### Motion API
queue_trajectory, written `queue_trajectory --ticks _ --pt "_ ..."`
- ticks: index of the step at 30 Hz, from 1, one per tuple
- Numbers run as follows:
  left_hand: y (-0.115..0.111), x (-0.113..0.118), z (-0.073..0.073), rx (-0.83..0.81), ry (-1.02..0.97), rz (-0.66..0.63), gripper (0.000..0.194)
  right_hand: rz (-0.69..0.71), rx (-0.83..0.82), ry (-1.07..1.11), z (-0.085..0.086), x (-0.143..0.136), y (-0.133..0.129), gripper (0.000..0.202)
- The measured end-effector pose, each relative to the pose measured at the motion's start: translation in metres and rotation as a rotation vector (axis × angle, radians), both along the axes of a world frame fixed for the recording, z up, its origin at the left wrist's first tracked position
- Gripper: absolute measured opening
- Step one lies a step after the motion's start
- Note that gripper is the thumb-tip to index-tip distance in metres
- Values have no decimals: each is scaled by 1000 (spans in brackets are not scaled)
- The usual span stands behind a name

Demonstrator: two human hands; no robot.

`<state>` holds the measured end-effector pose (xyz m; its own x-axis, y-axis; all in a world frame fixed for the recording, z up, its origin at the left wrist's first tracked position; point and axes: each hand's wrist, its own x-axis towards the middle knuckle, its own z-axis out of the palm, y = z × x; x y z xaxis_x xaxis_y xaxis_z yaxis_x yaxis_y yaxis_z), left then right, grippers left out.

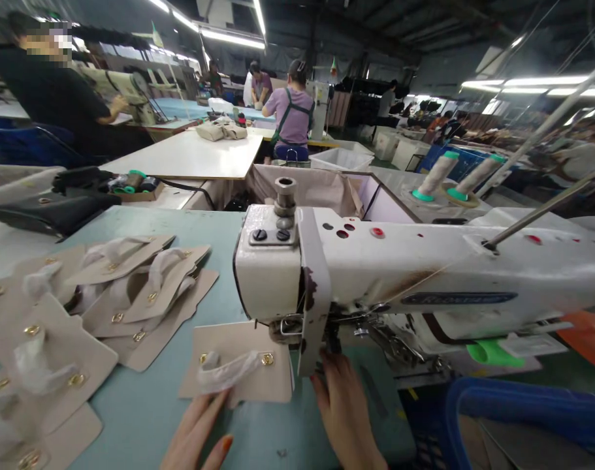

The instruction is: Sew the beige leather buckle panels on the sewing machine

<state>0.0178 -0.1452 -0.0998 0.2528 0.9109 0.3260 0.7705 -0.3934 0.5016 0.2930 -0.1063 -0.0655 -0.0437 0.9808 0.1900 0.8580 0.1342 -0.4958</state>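
A beige panel [243,339] with gold rings and a wrapped strap lies on the blue-green table, its right edge beside the head of a white sewing machine [272,274]. My left hand [199,424] rests its outstretched fingertips on the panel's lower edge, just under the strap, with the thumb apart. Under the machine head, right of the panel, is my right hand [343,408]; its fingertips are partly hidden by the needle area, and whether they hold anything cannot be made out. Similar beige panels [57,352] lie overlapping at the left.
A blue basket [522,398] stands at the lower right. Thread cones [437,175] rise behind the machine. Beyond it are a white table [189,153], a person [292,111] in a purple shirt, and a person [47,91] in black at left.
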Motion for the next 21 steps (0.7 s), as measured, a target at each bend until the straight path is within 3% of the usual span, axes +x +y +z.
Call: queue_trajectory --ticks 2,5,10,12,15,21 --pt "23 6 -1 18 101 -36 68 89 -68 234 20 -17 4 32" --pt "71 14 17 146 170 -113 75 107 -126 455 41 -41 9 32" --pt "123 5 52 581 328 -307 55 51 -180 565 44 -68 11 31" --pt "130 -1 61 642 422 -380 52 17 -202 623 41 -73 10 34" --pt "130 -7 67 558 513 -403 55 -11 -255 702 39 -74 8 42" --pt "123 -9 55 418 531 -373 51 -18 -256 707 43 -69 9 42"
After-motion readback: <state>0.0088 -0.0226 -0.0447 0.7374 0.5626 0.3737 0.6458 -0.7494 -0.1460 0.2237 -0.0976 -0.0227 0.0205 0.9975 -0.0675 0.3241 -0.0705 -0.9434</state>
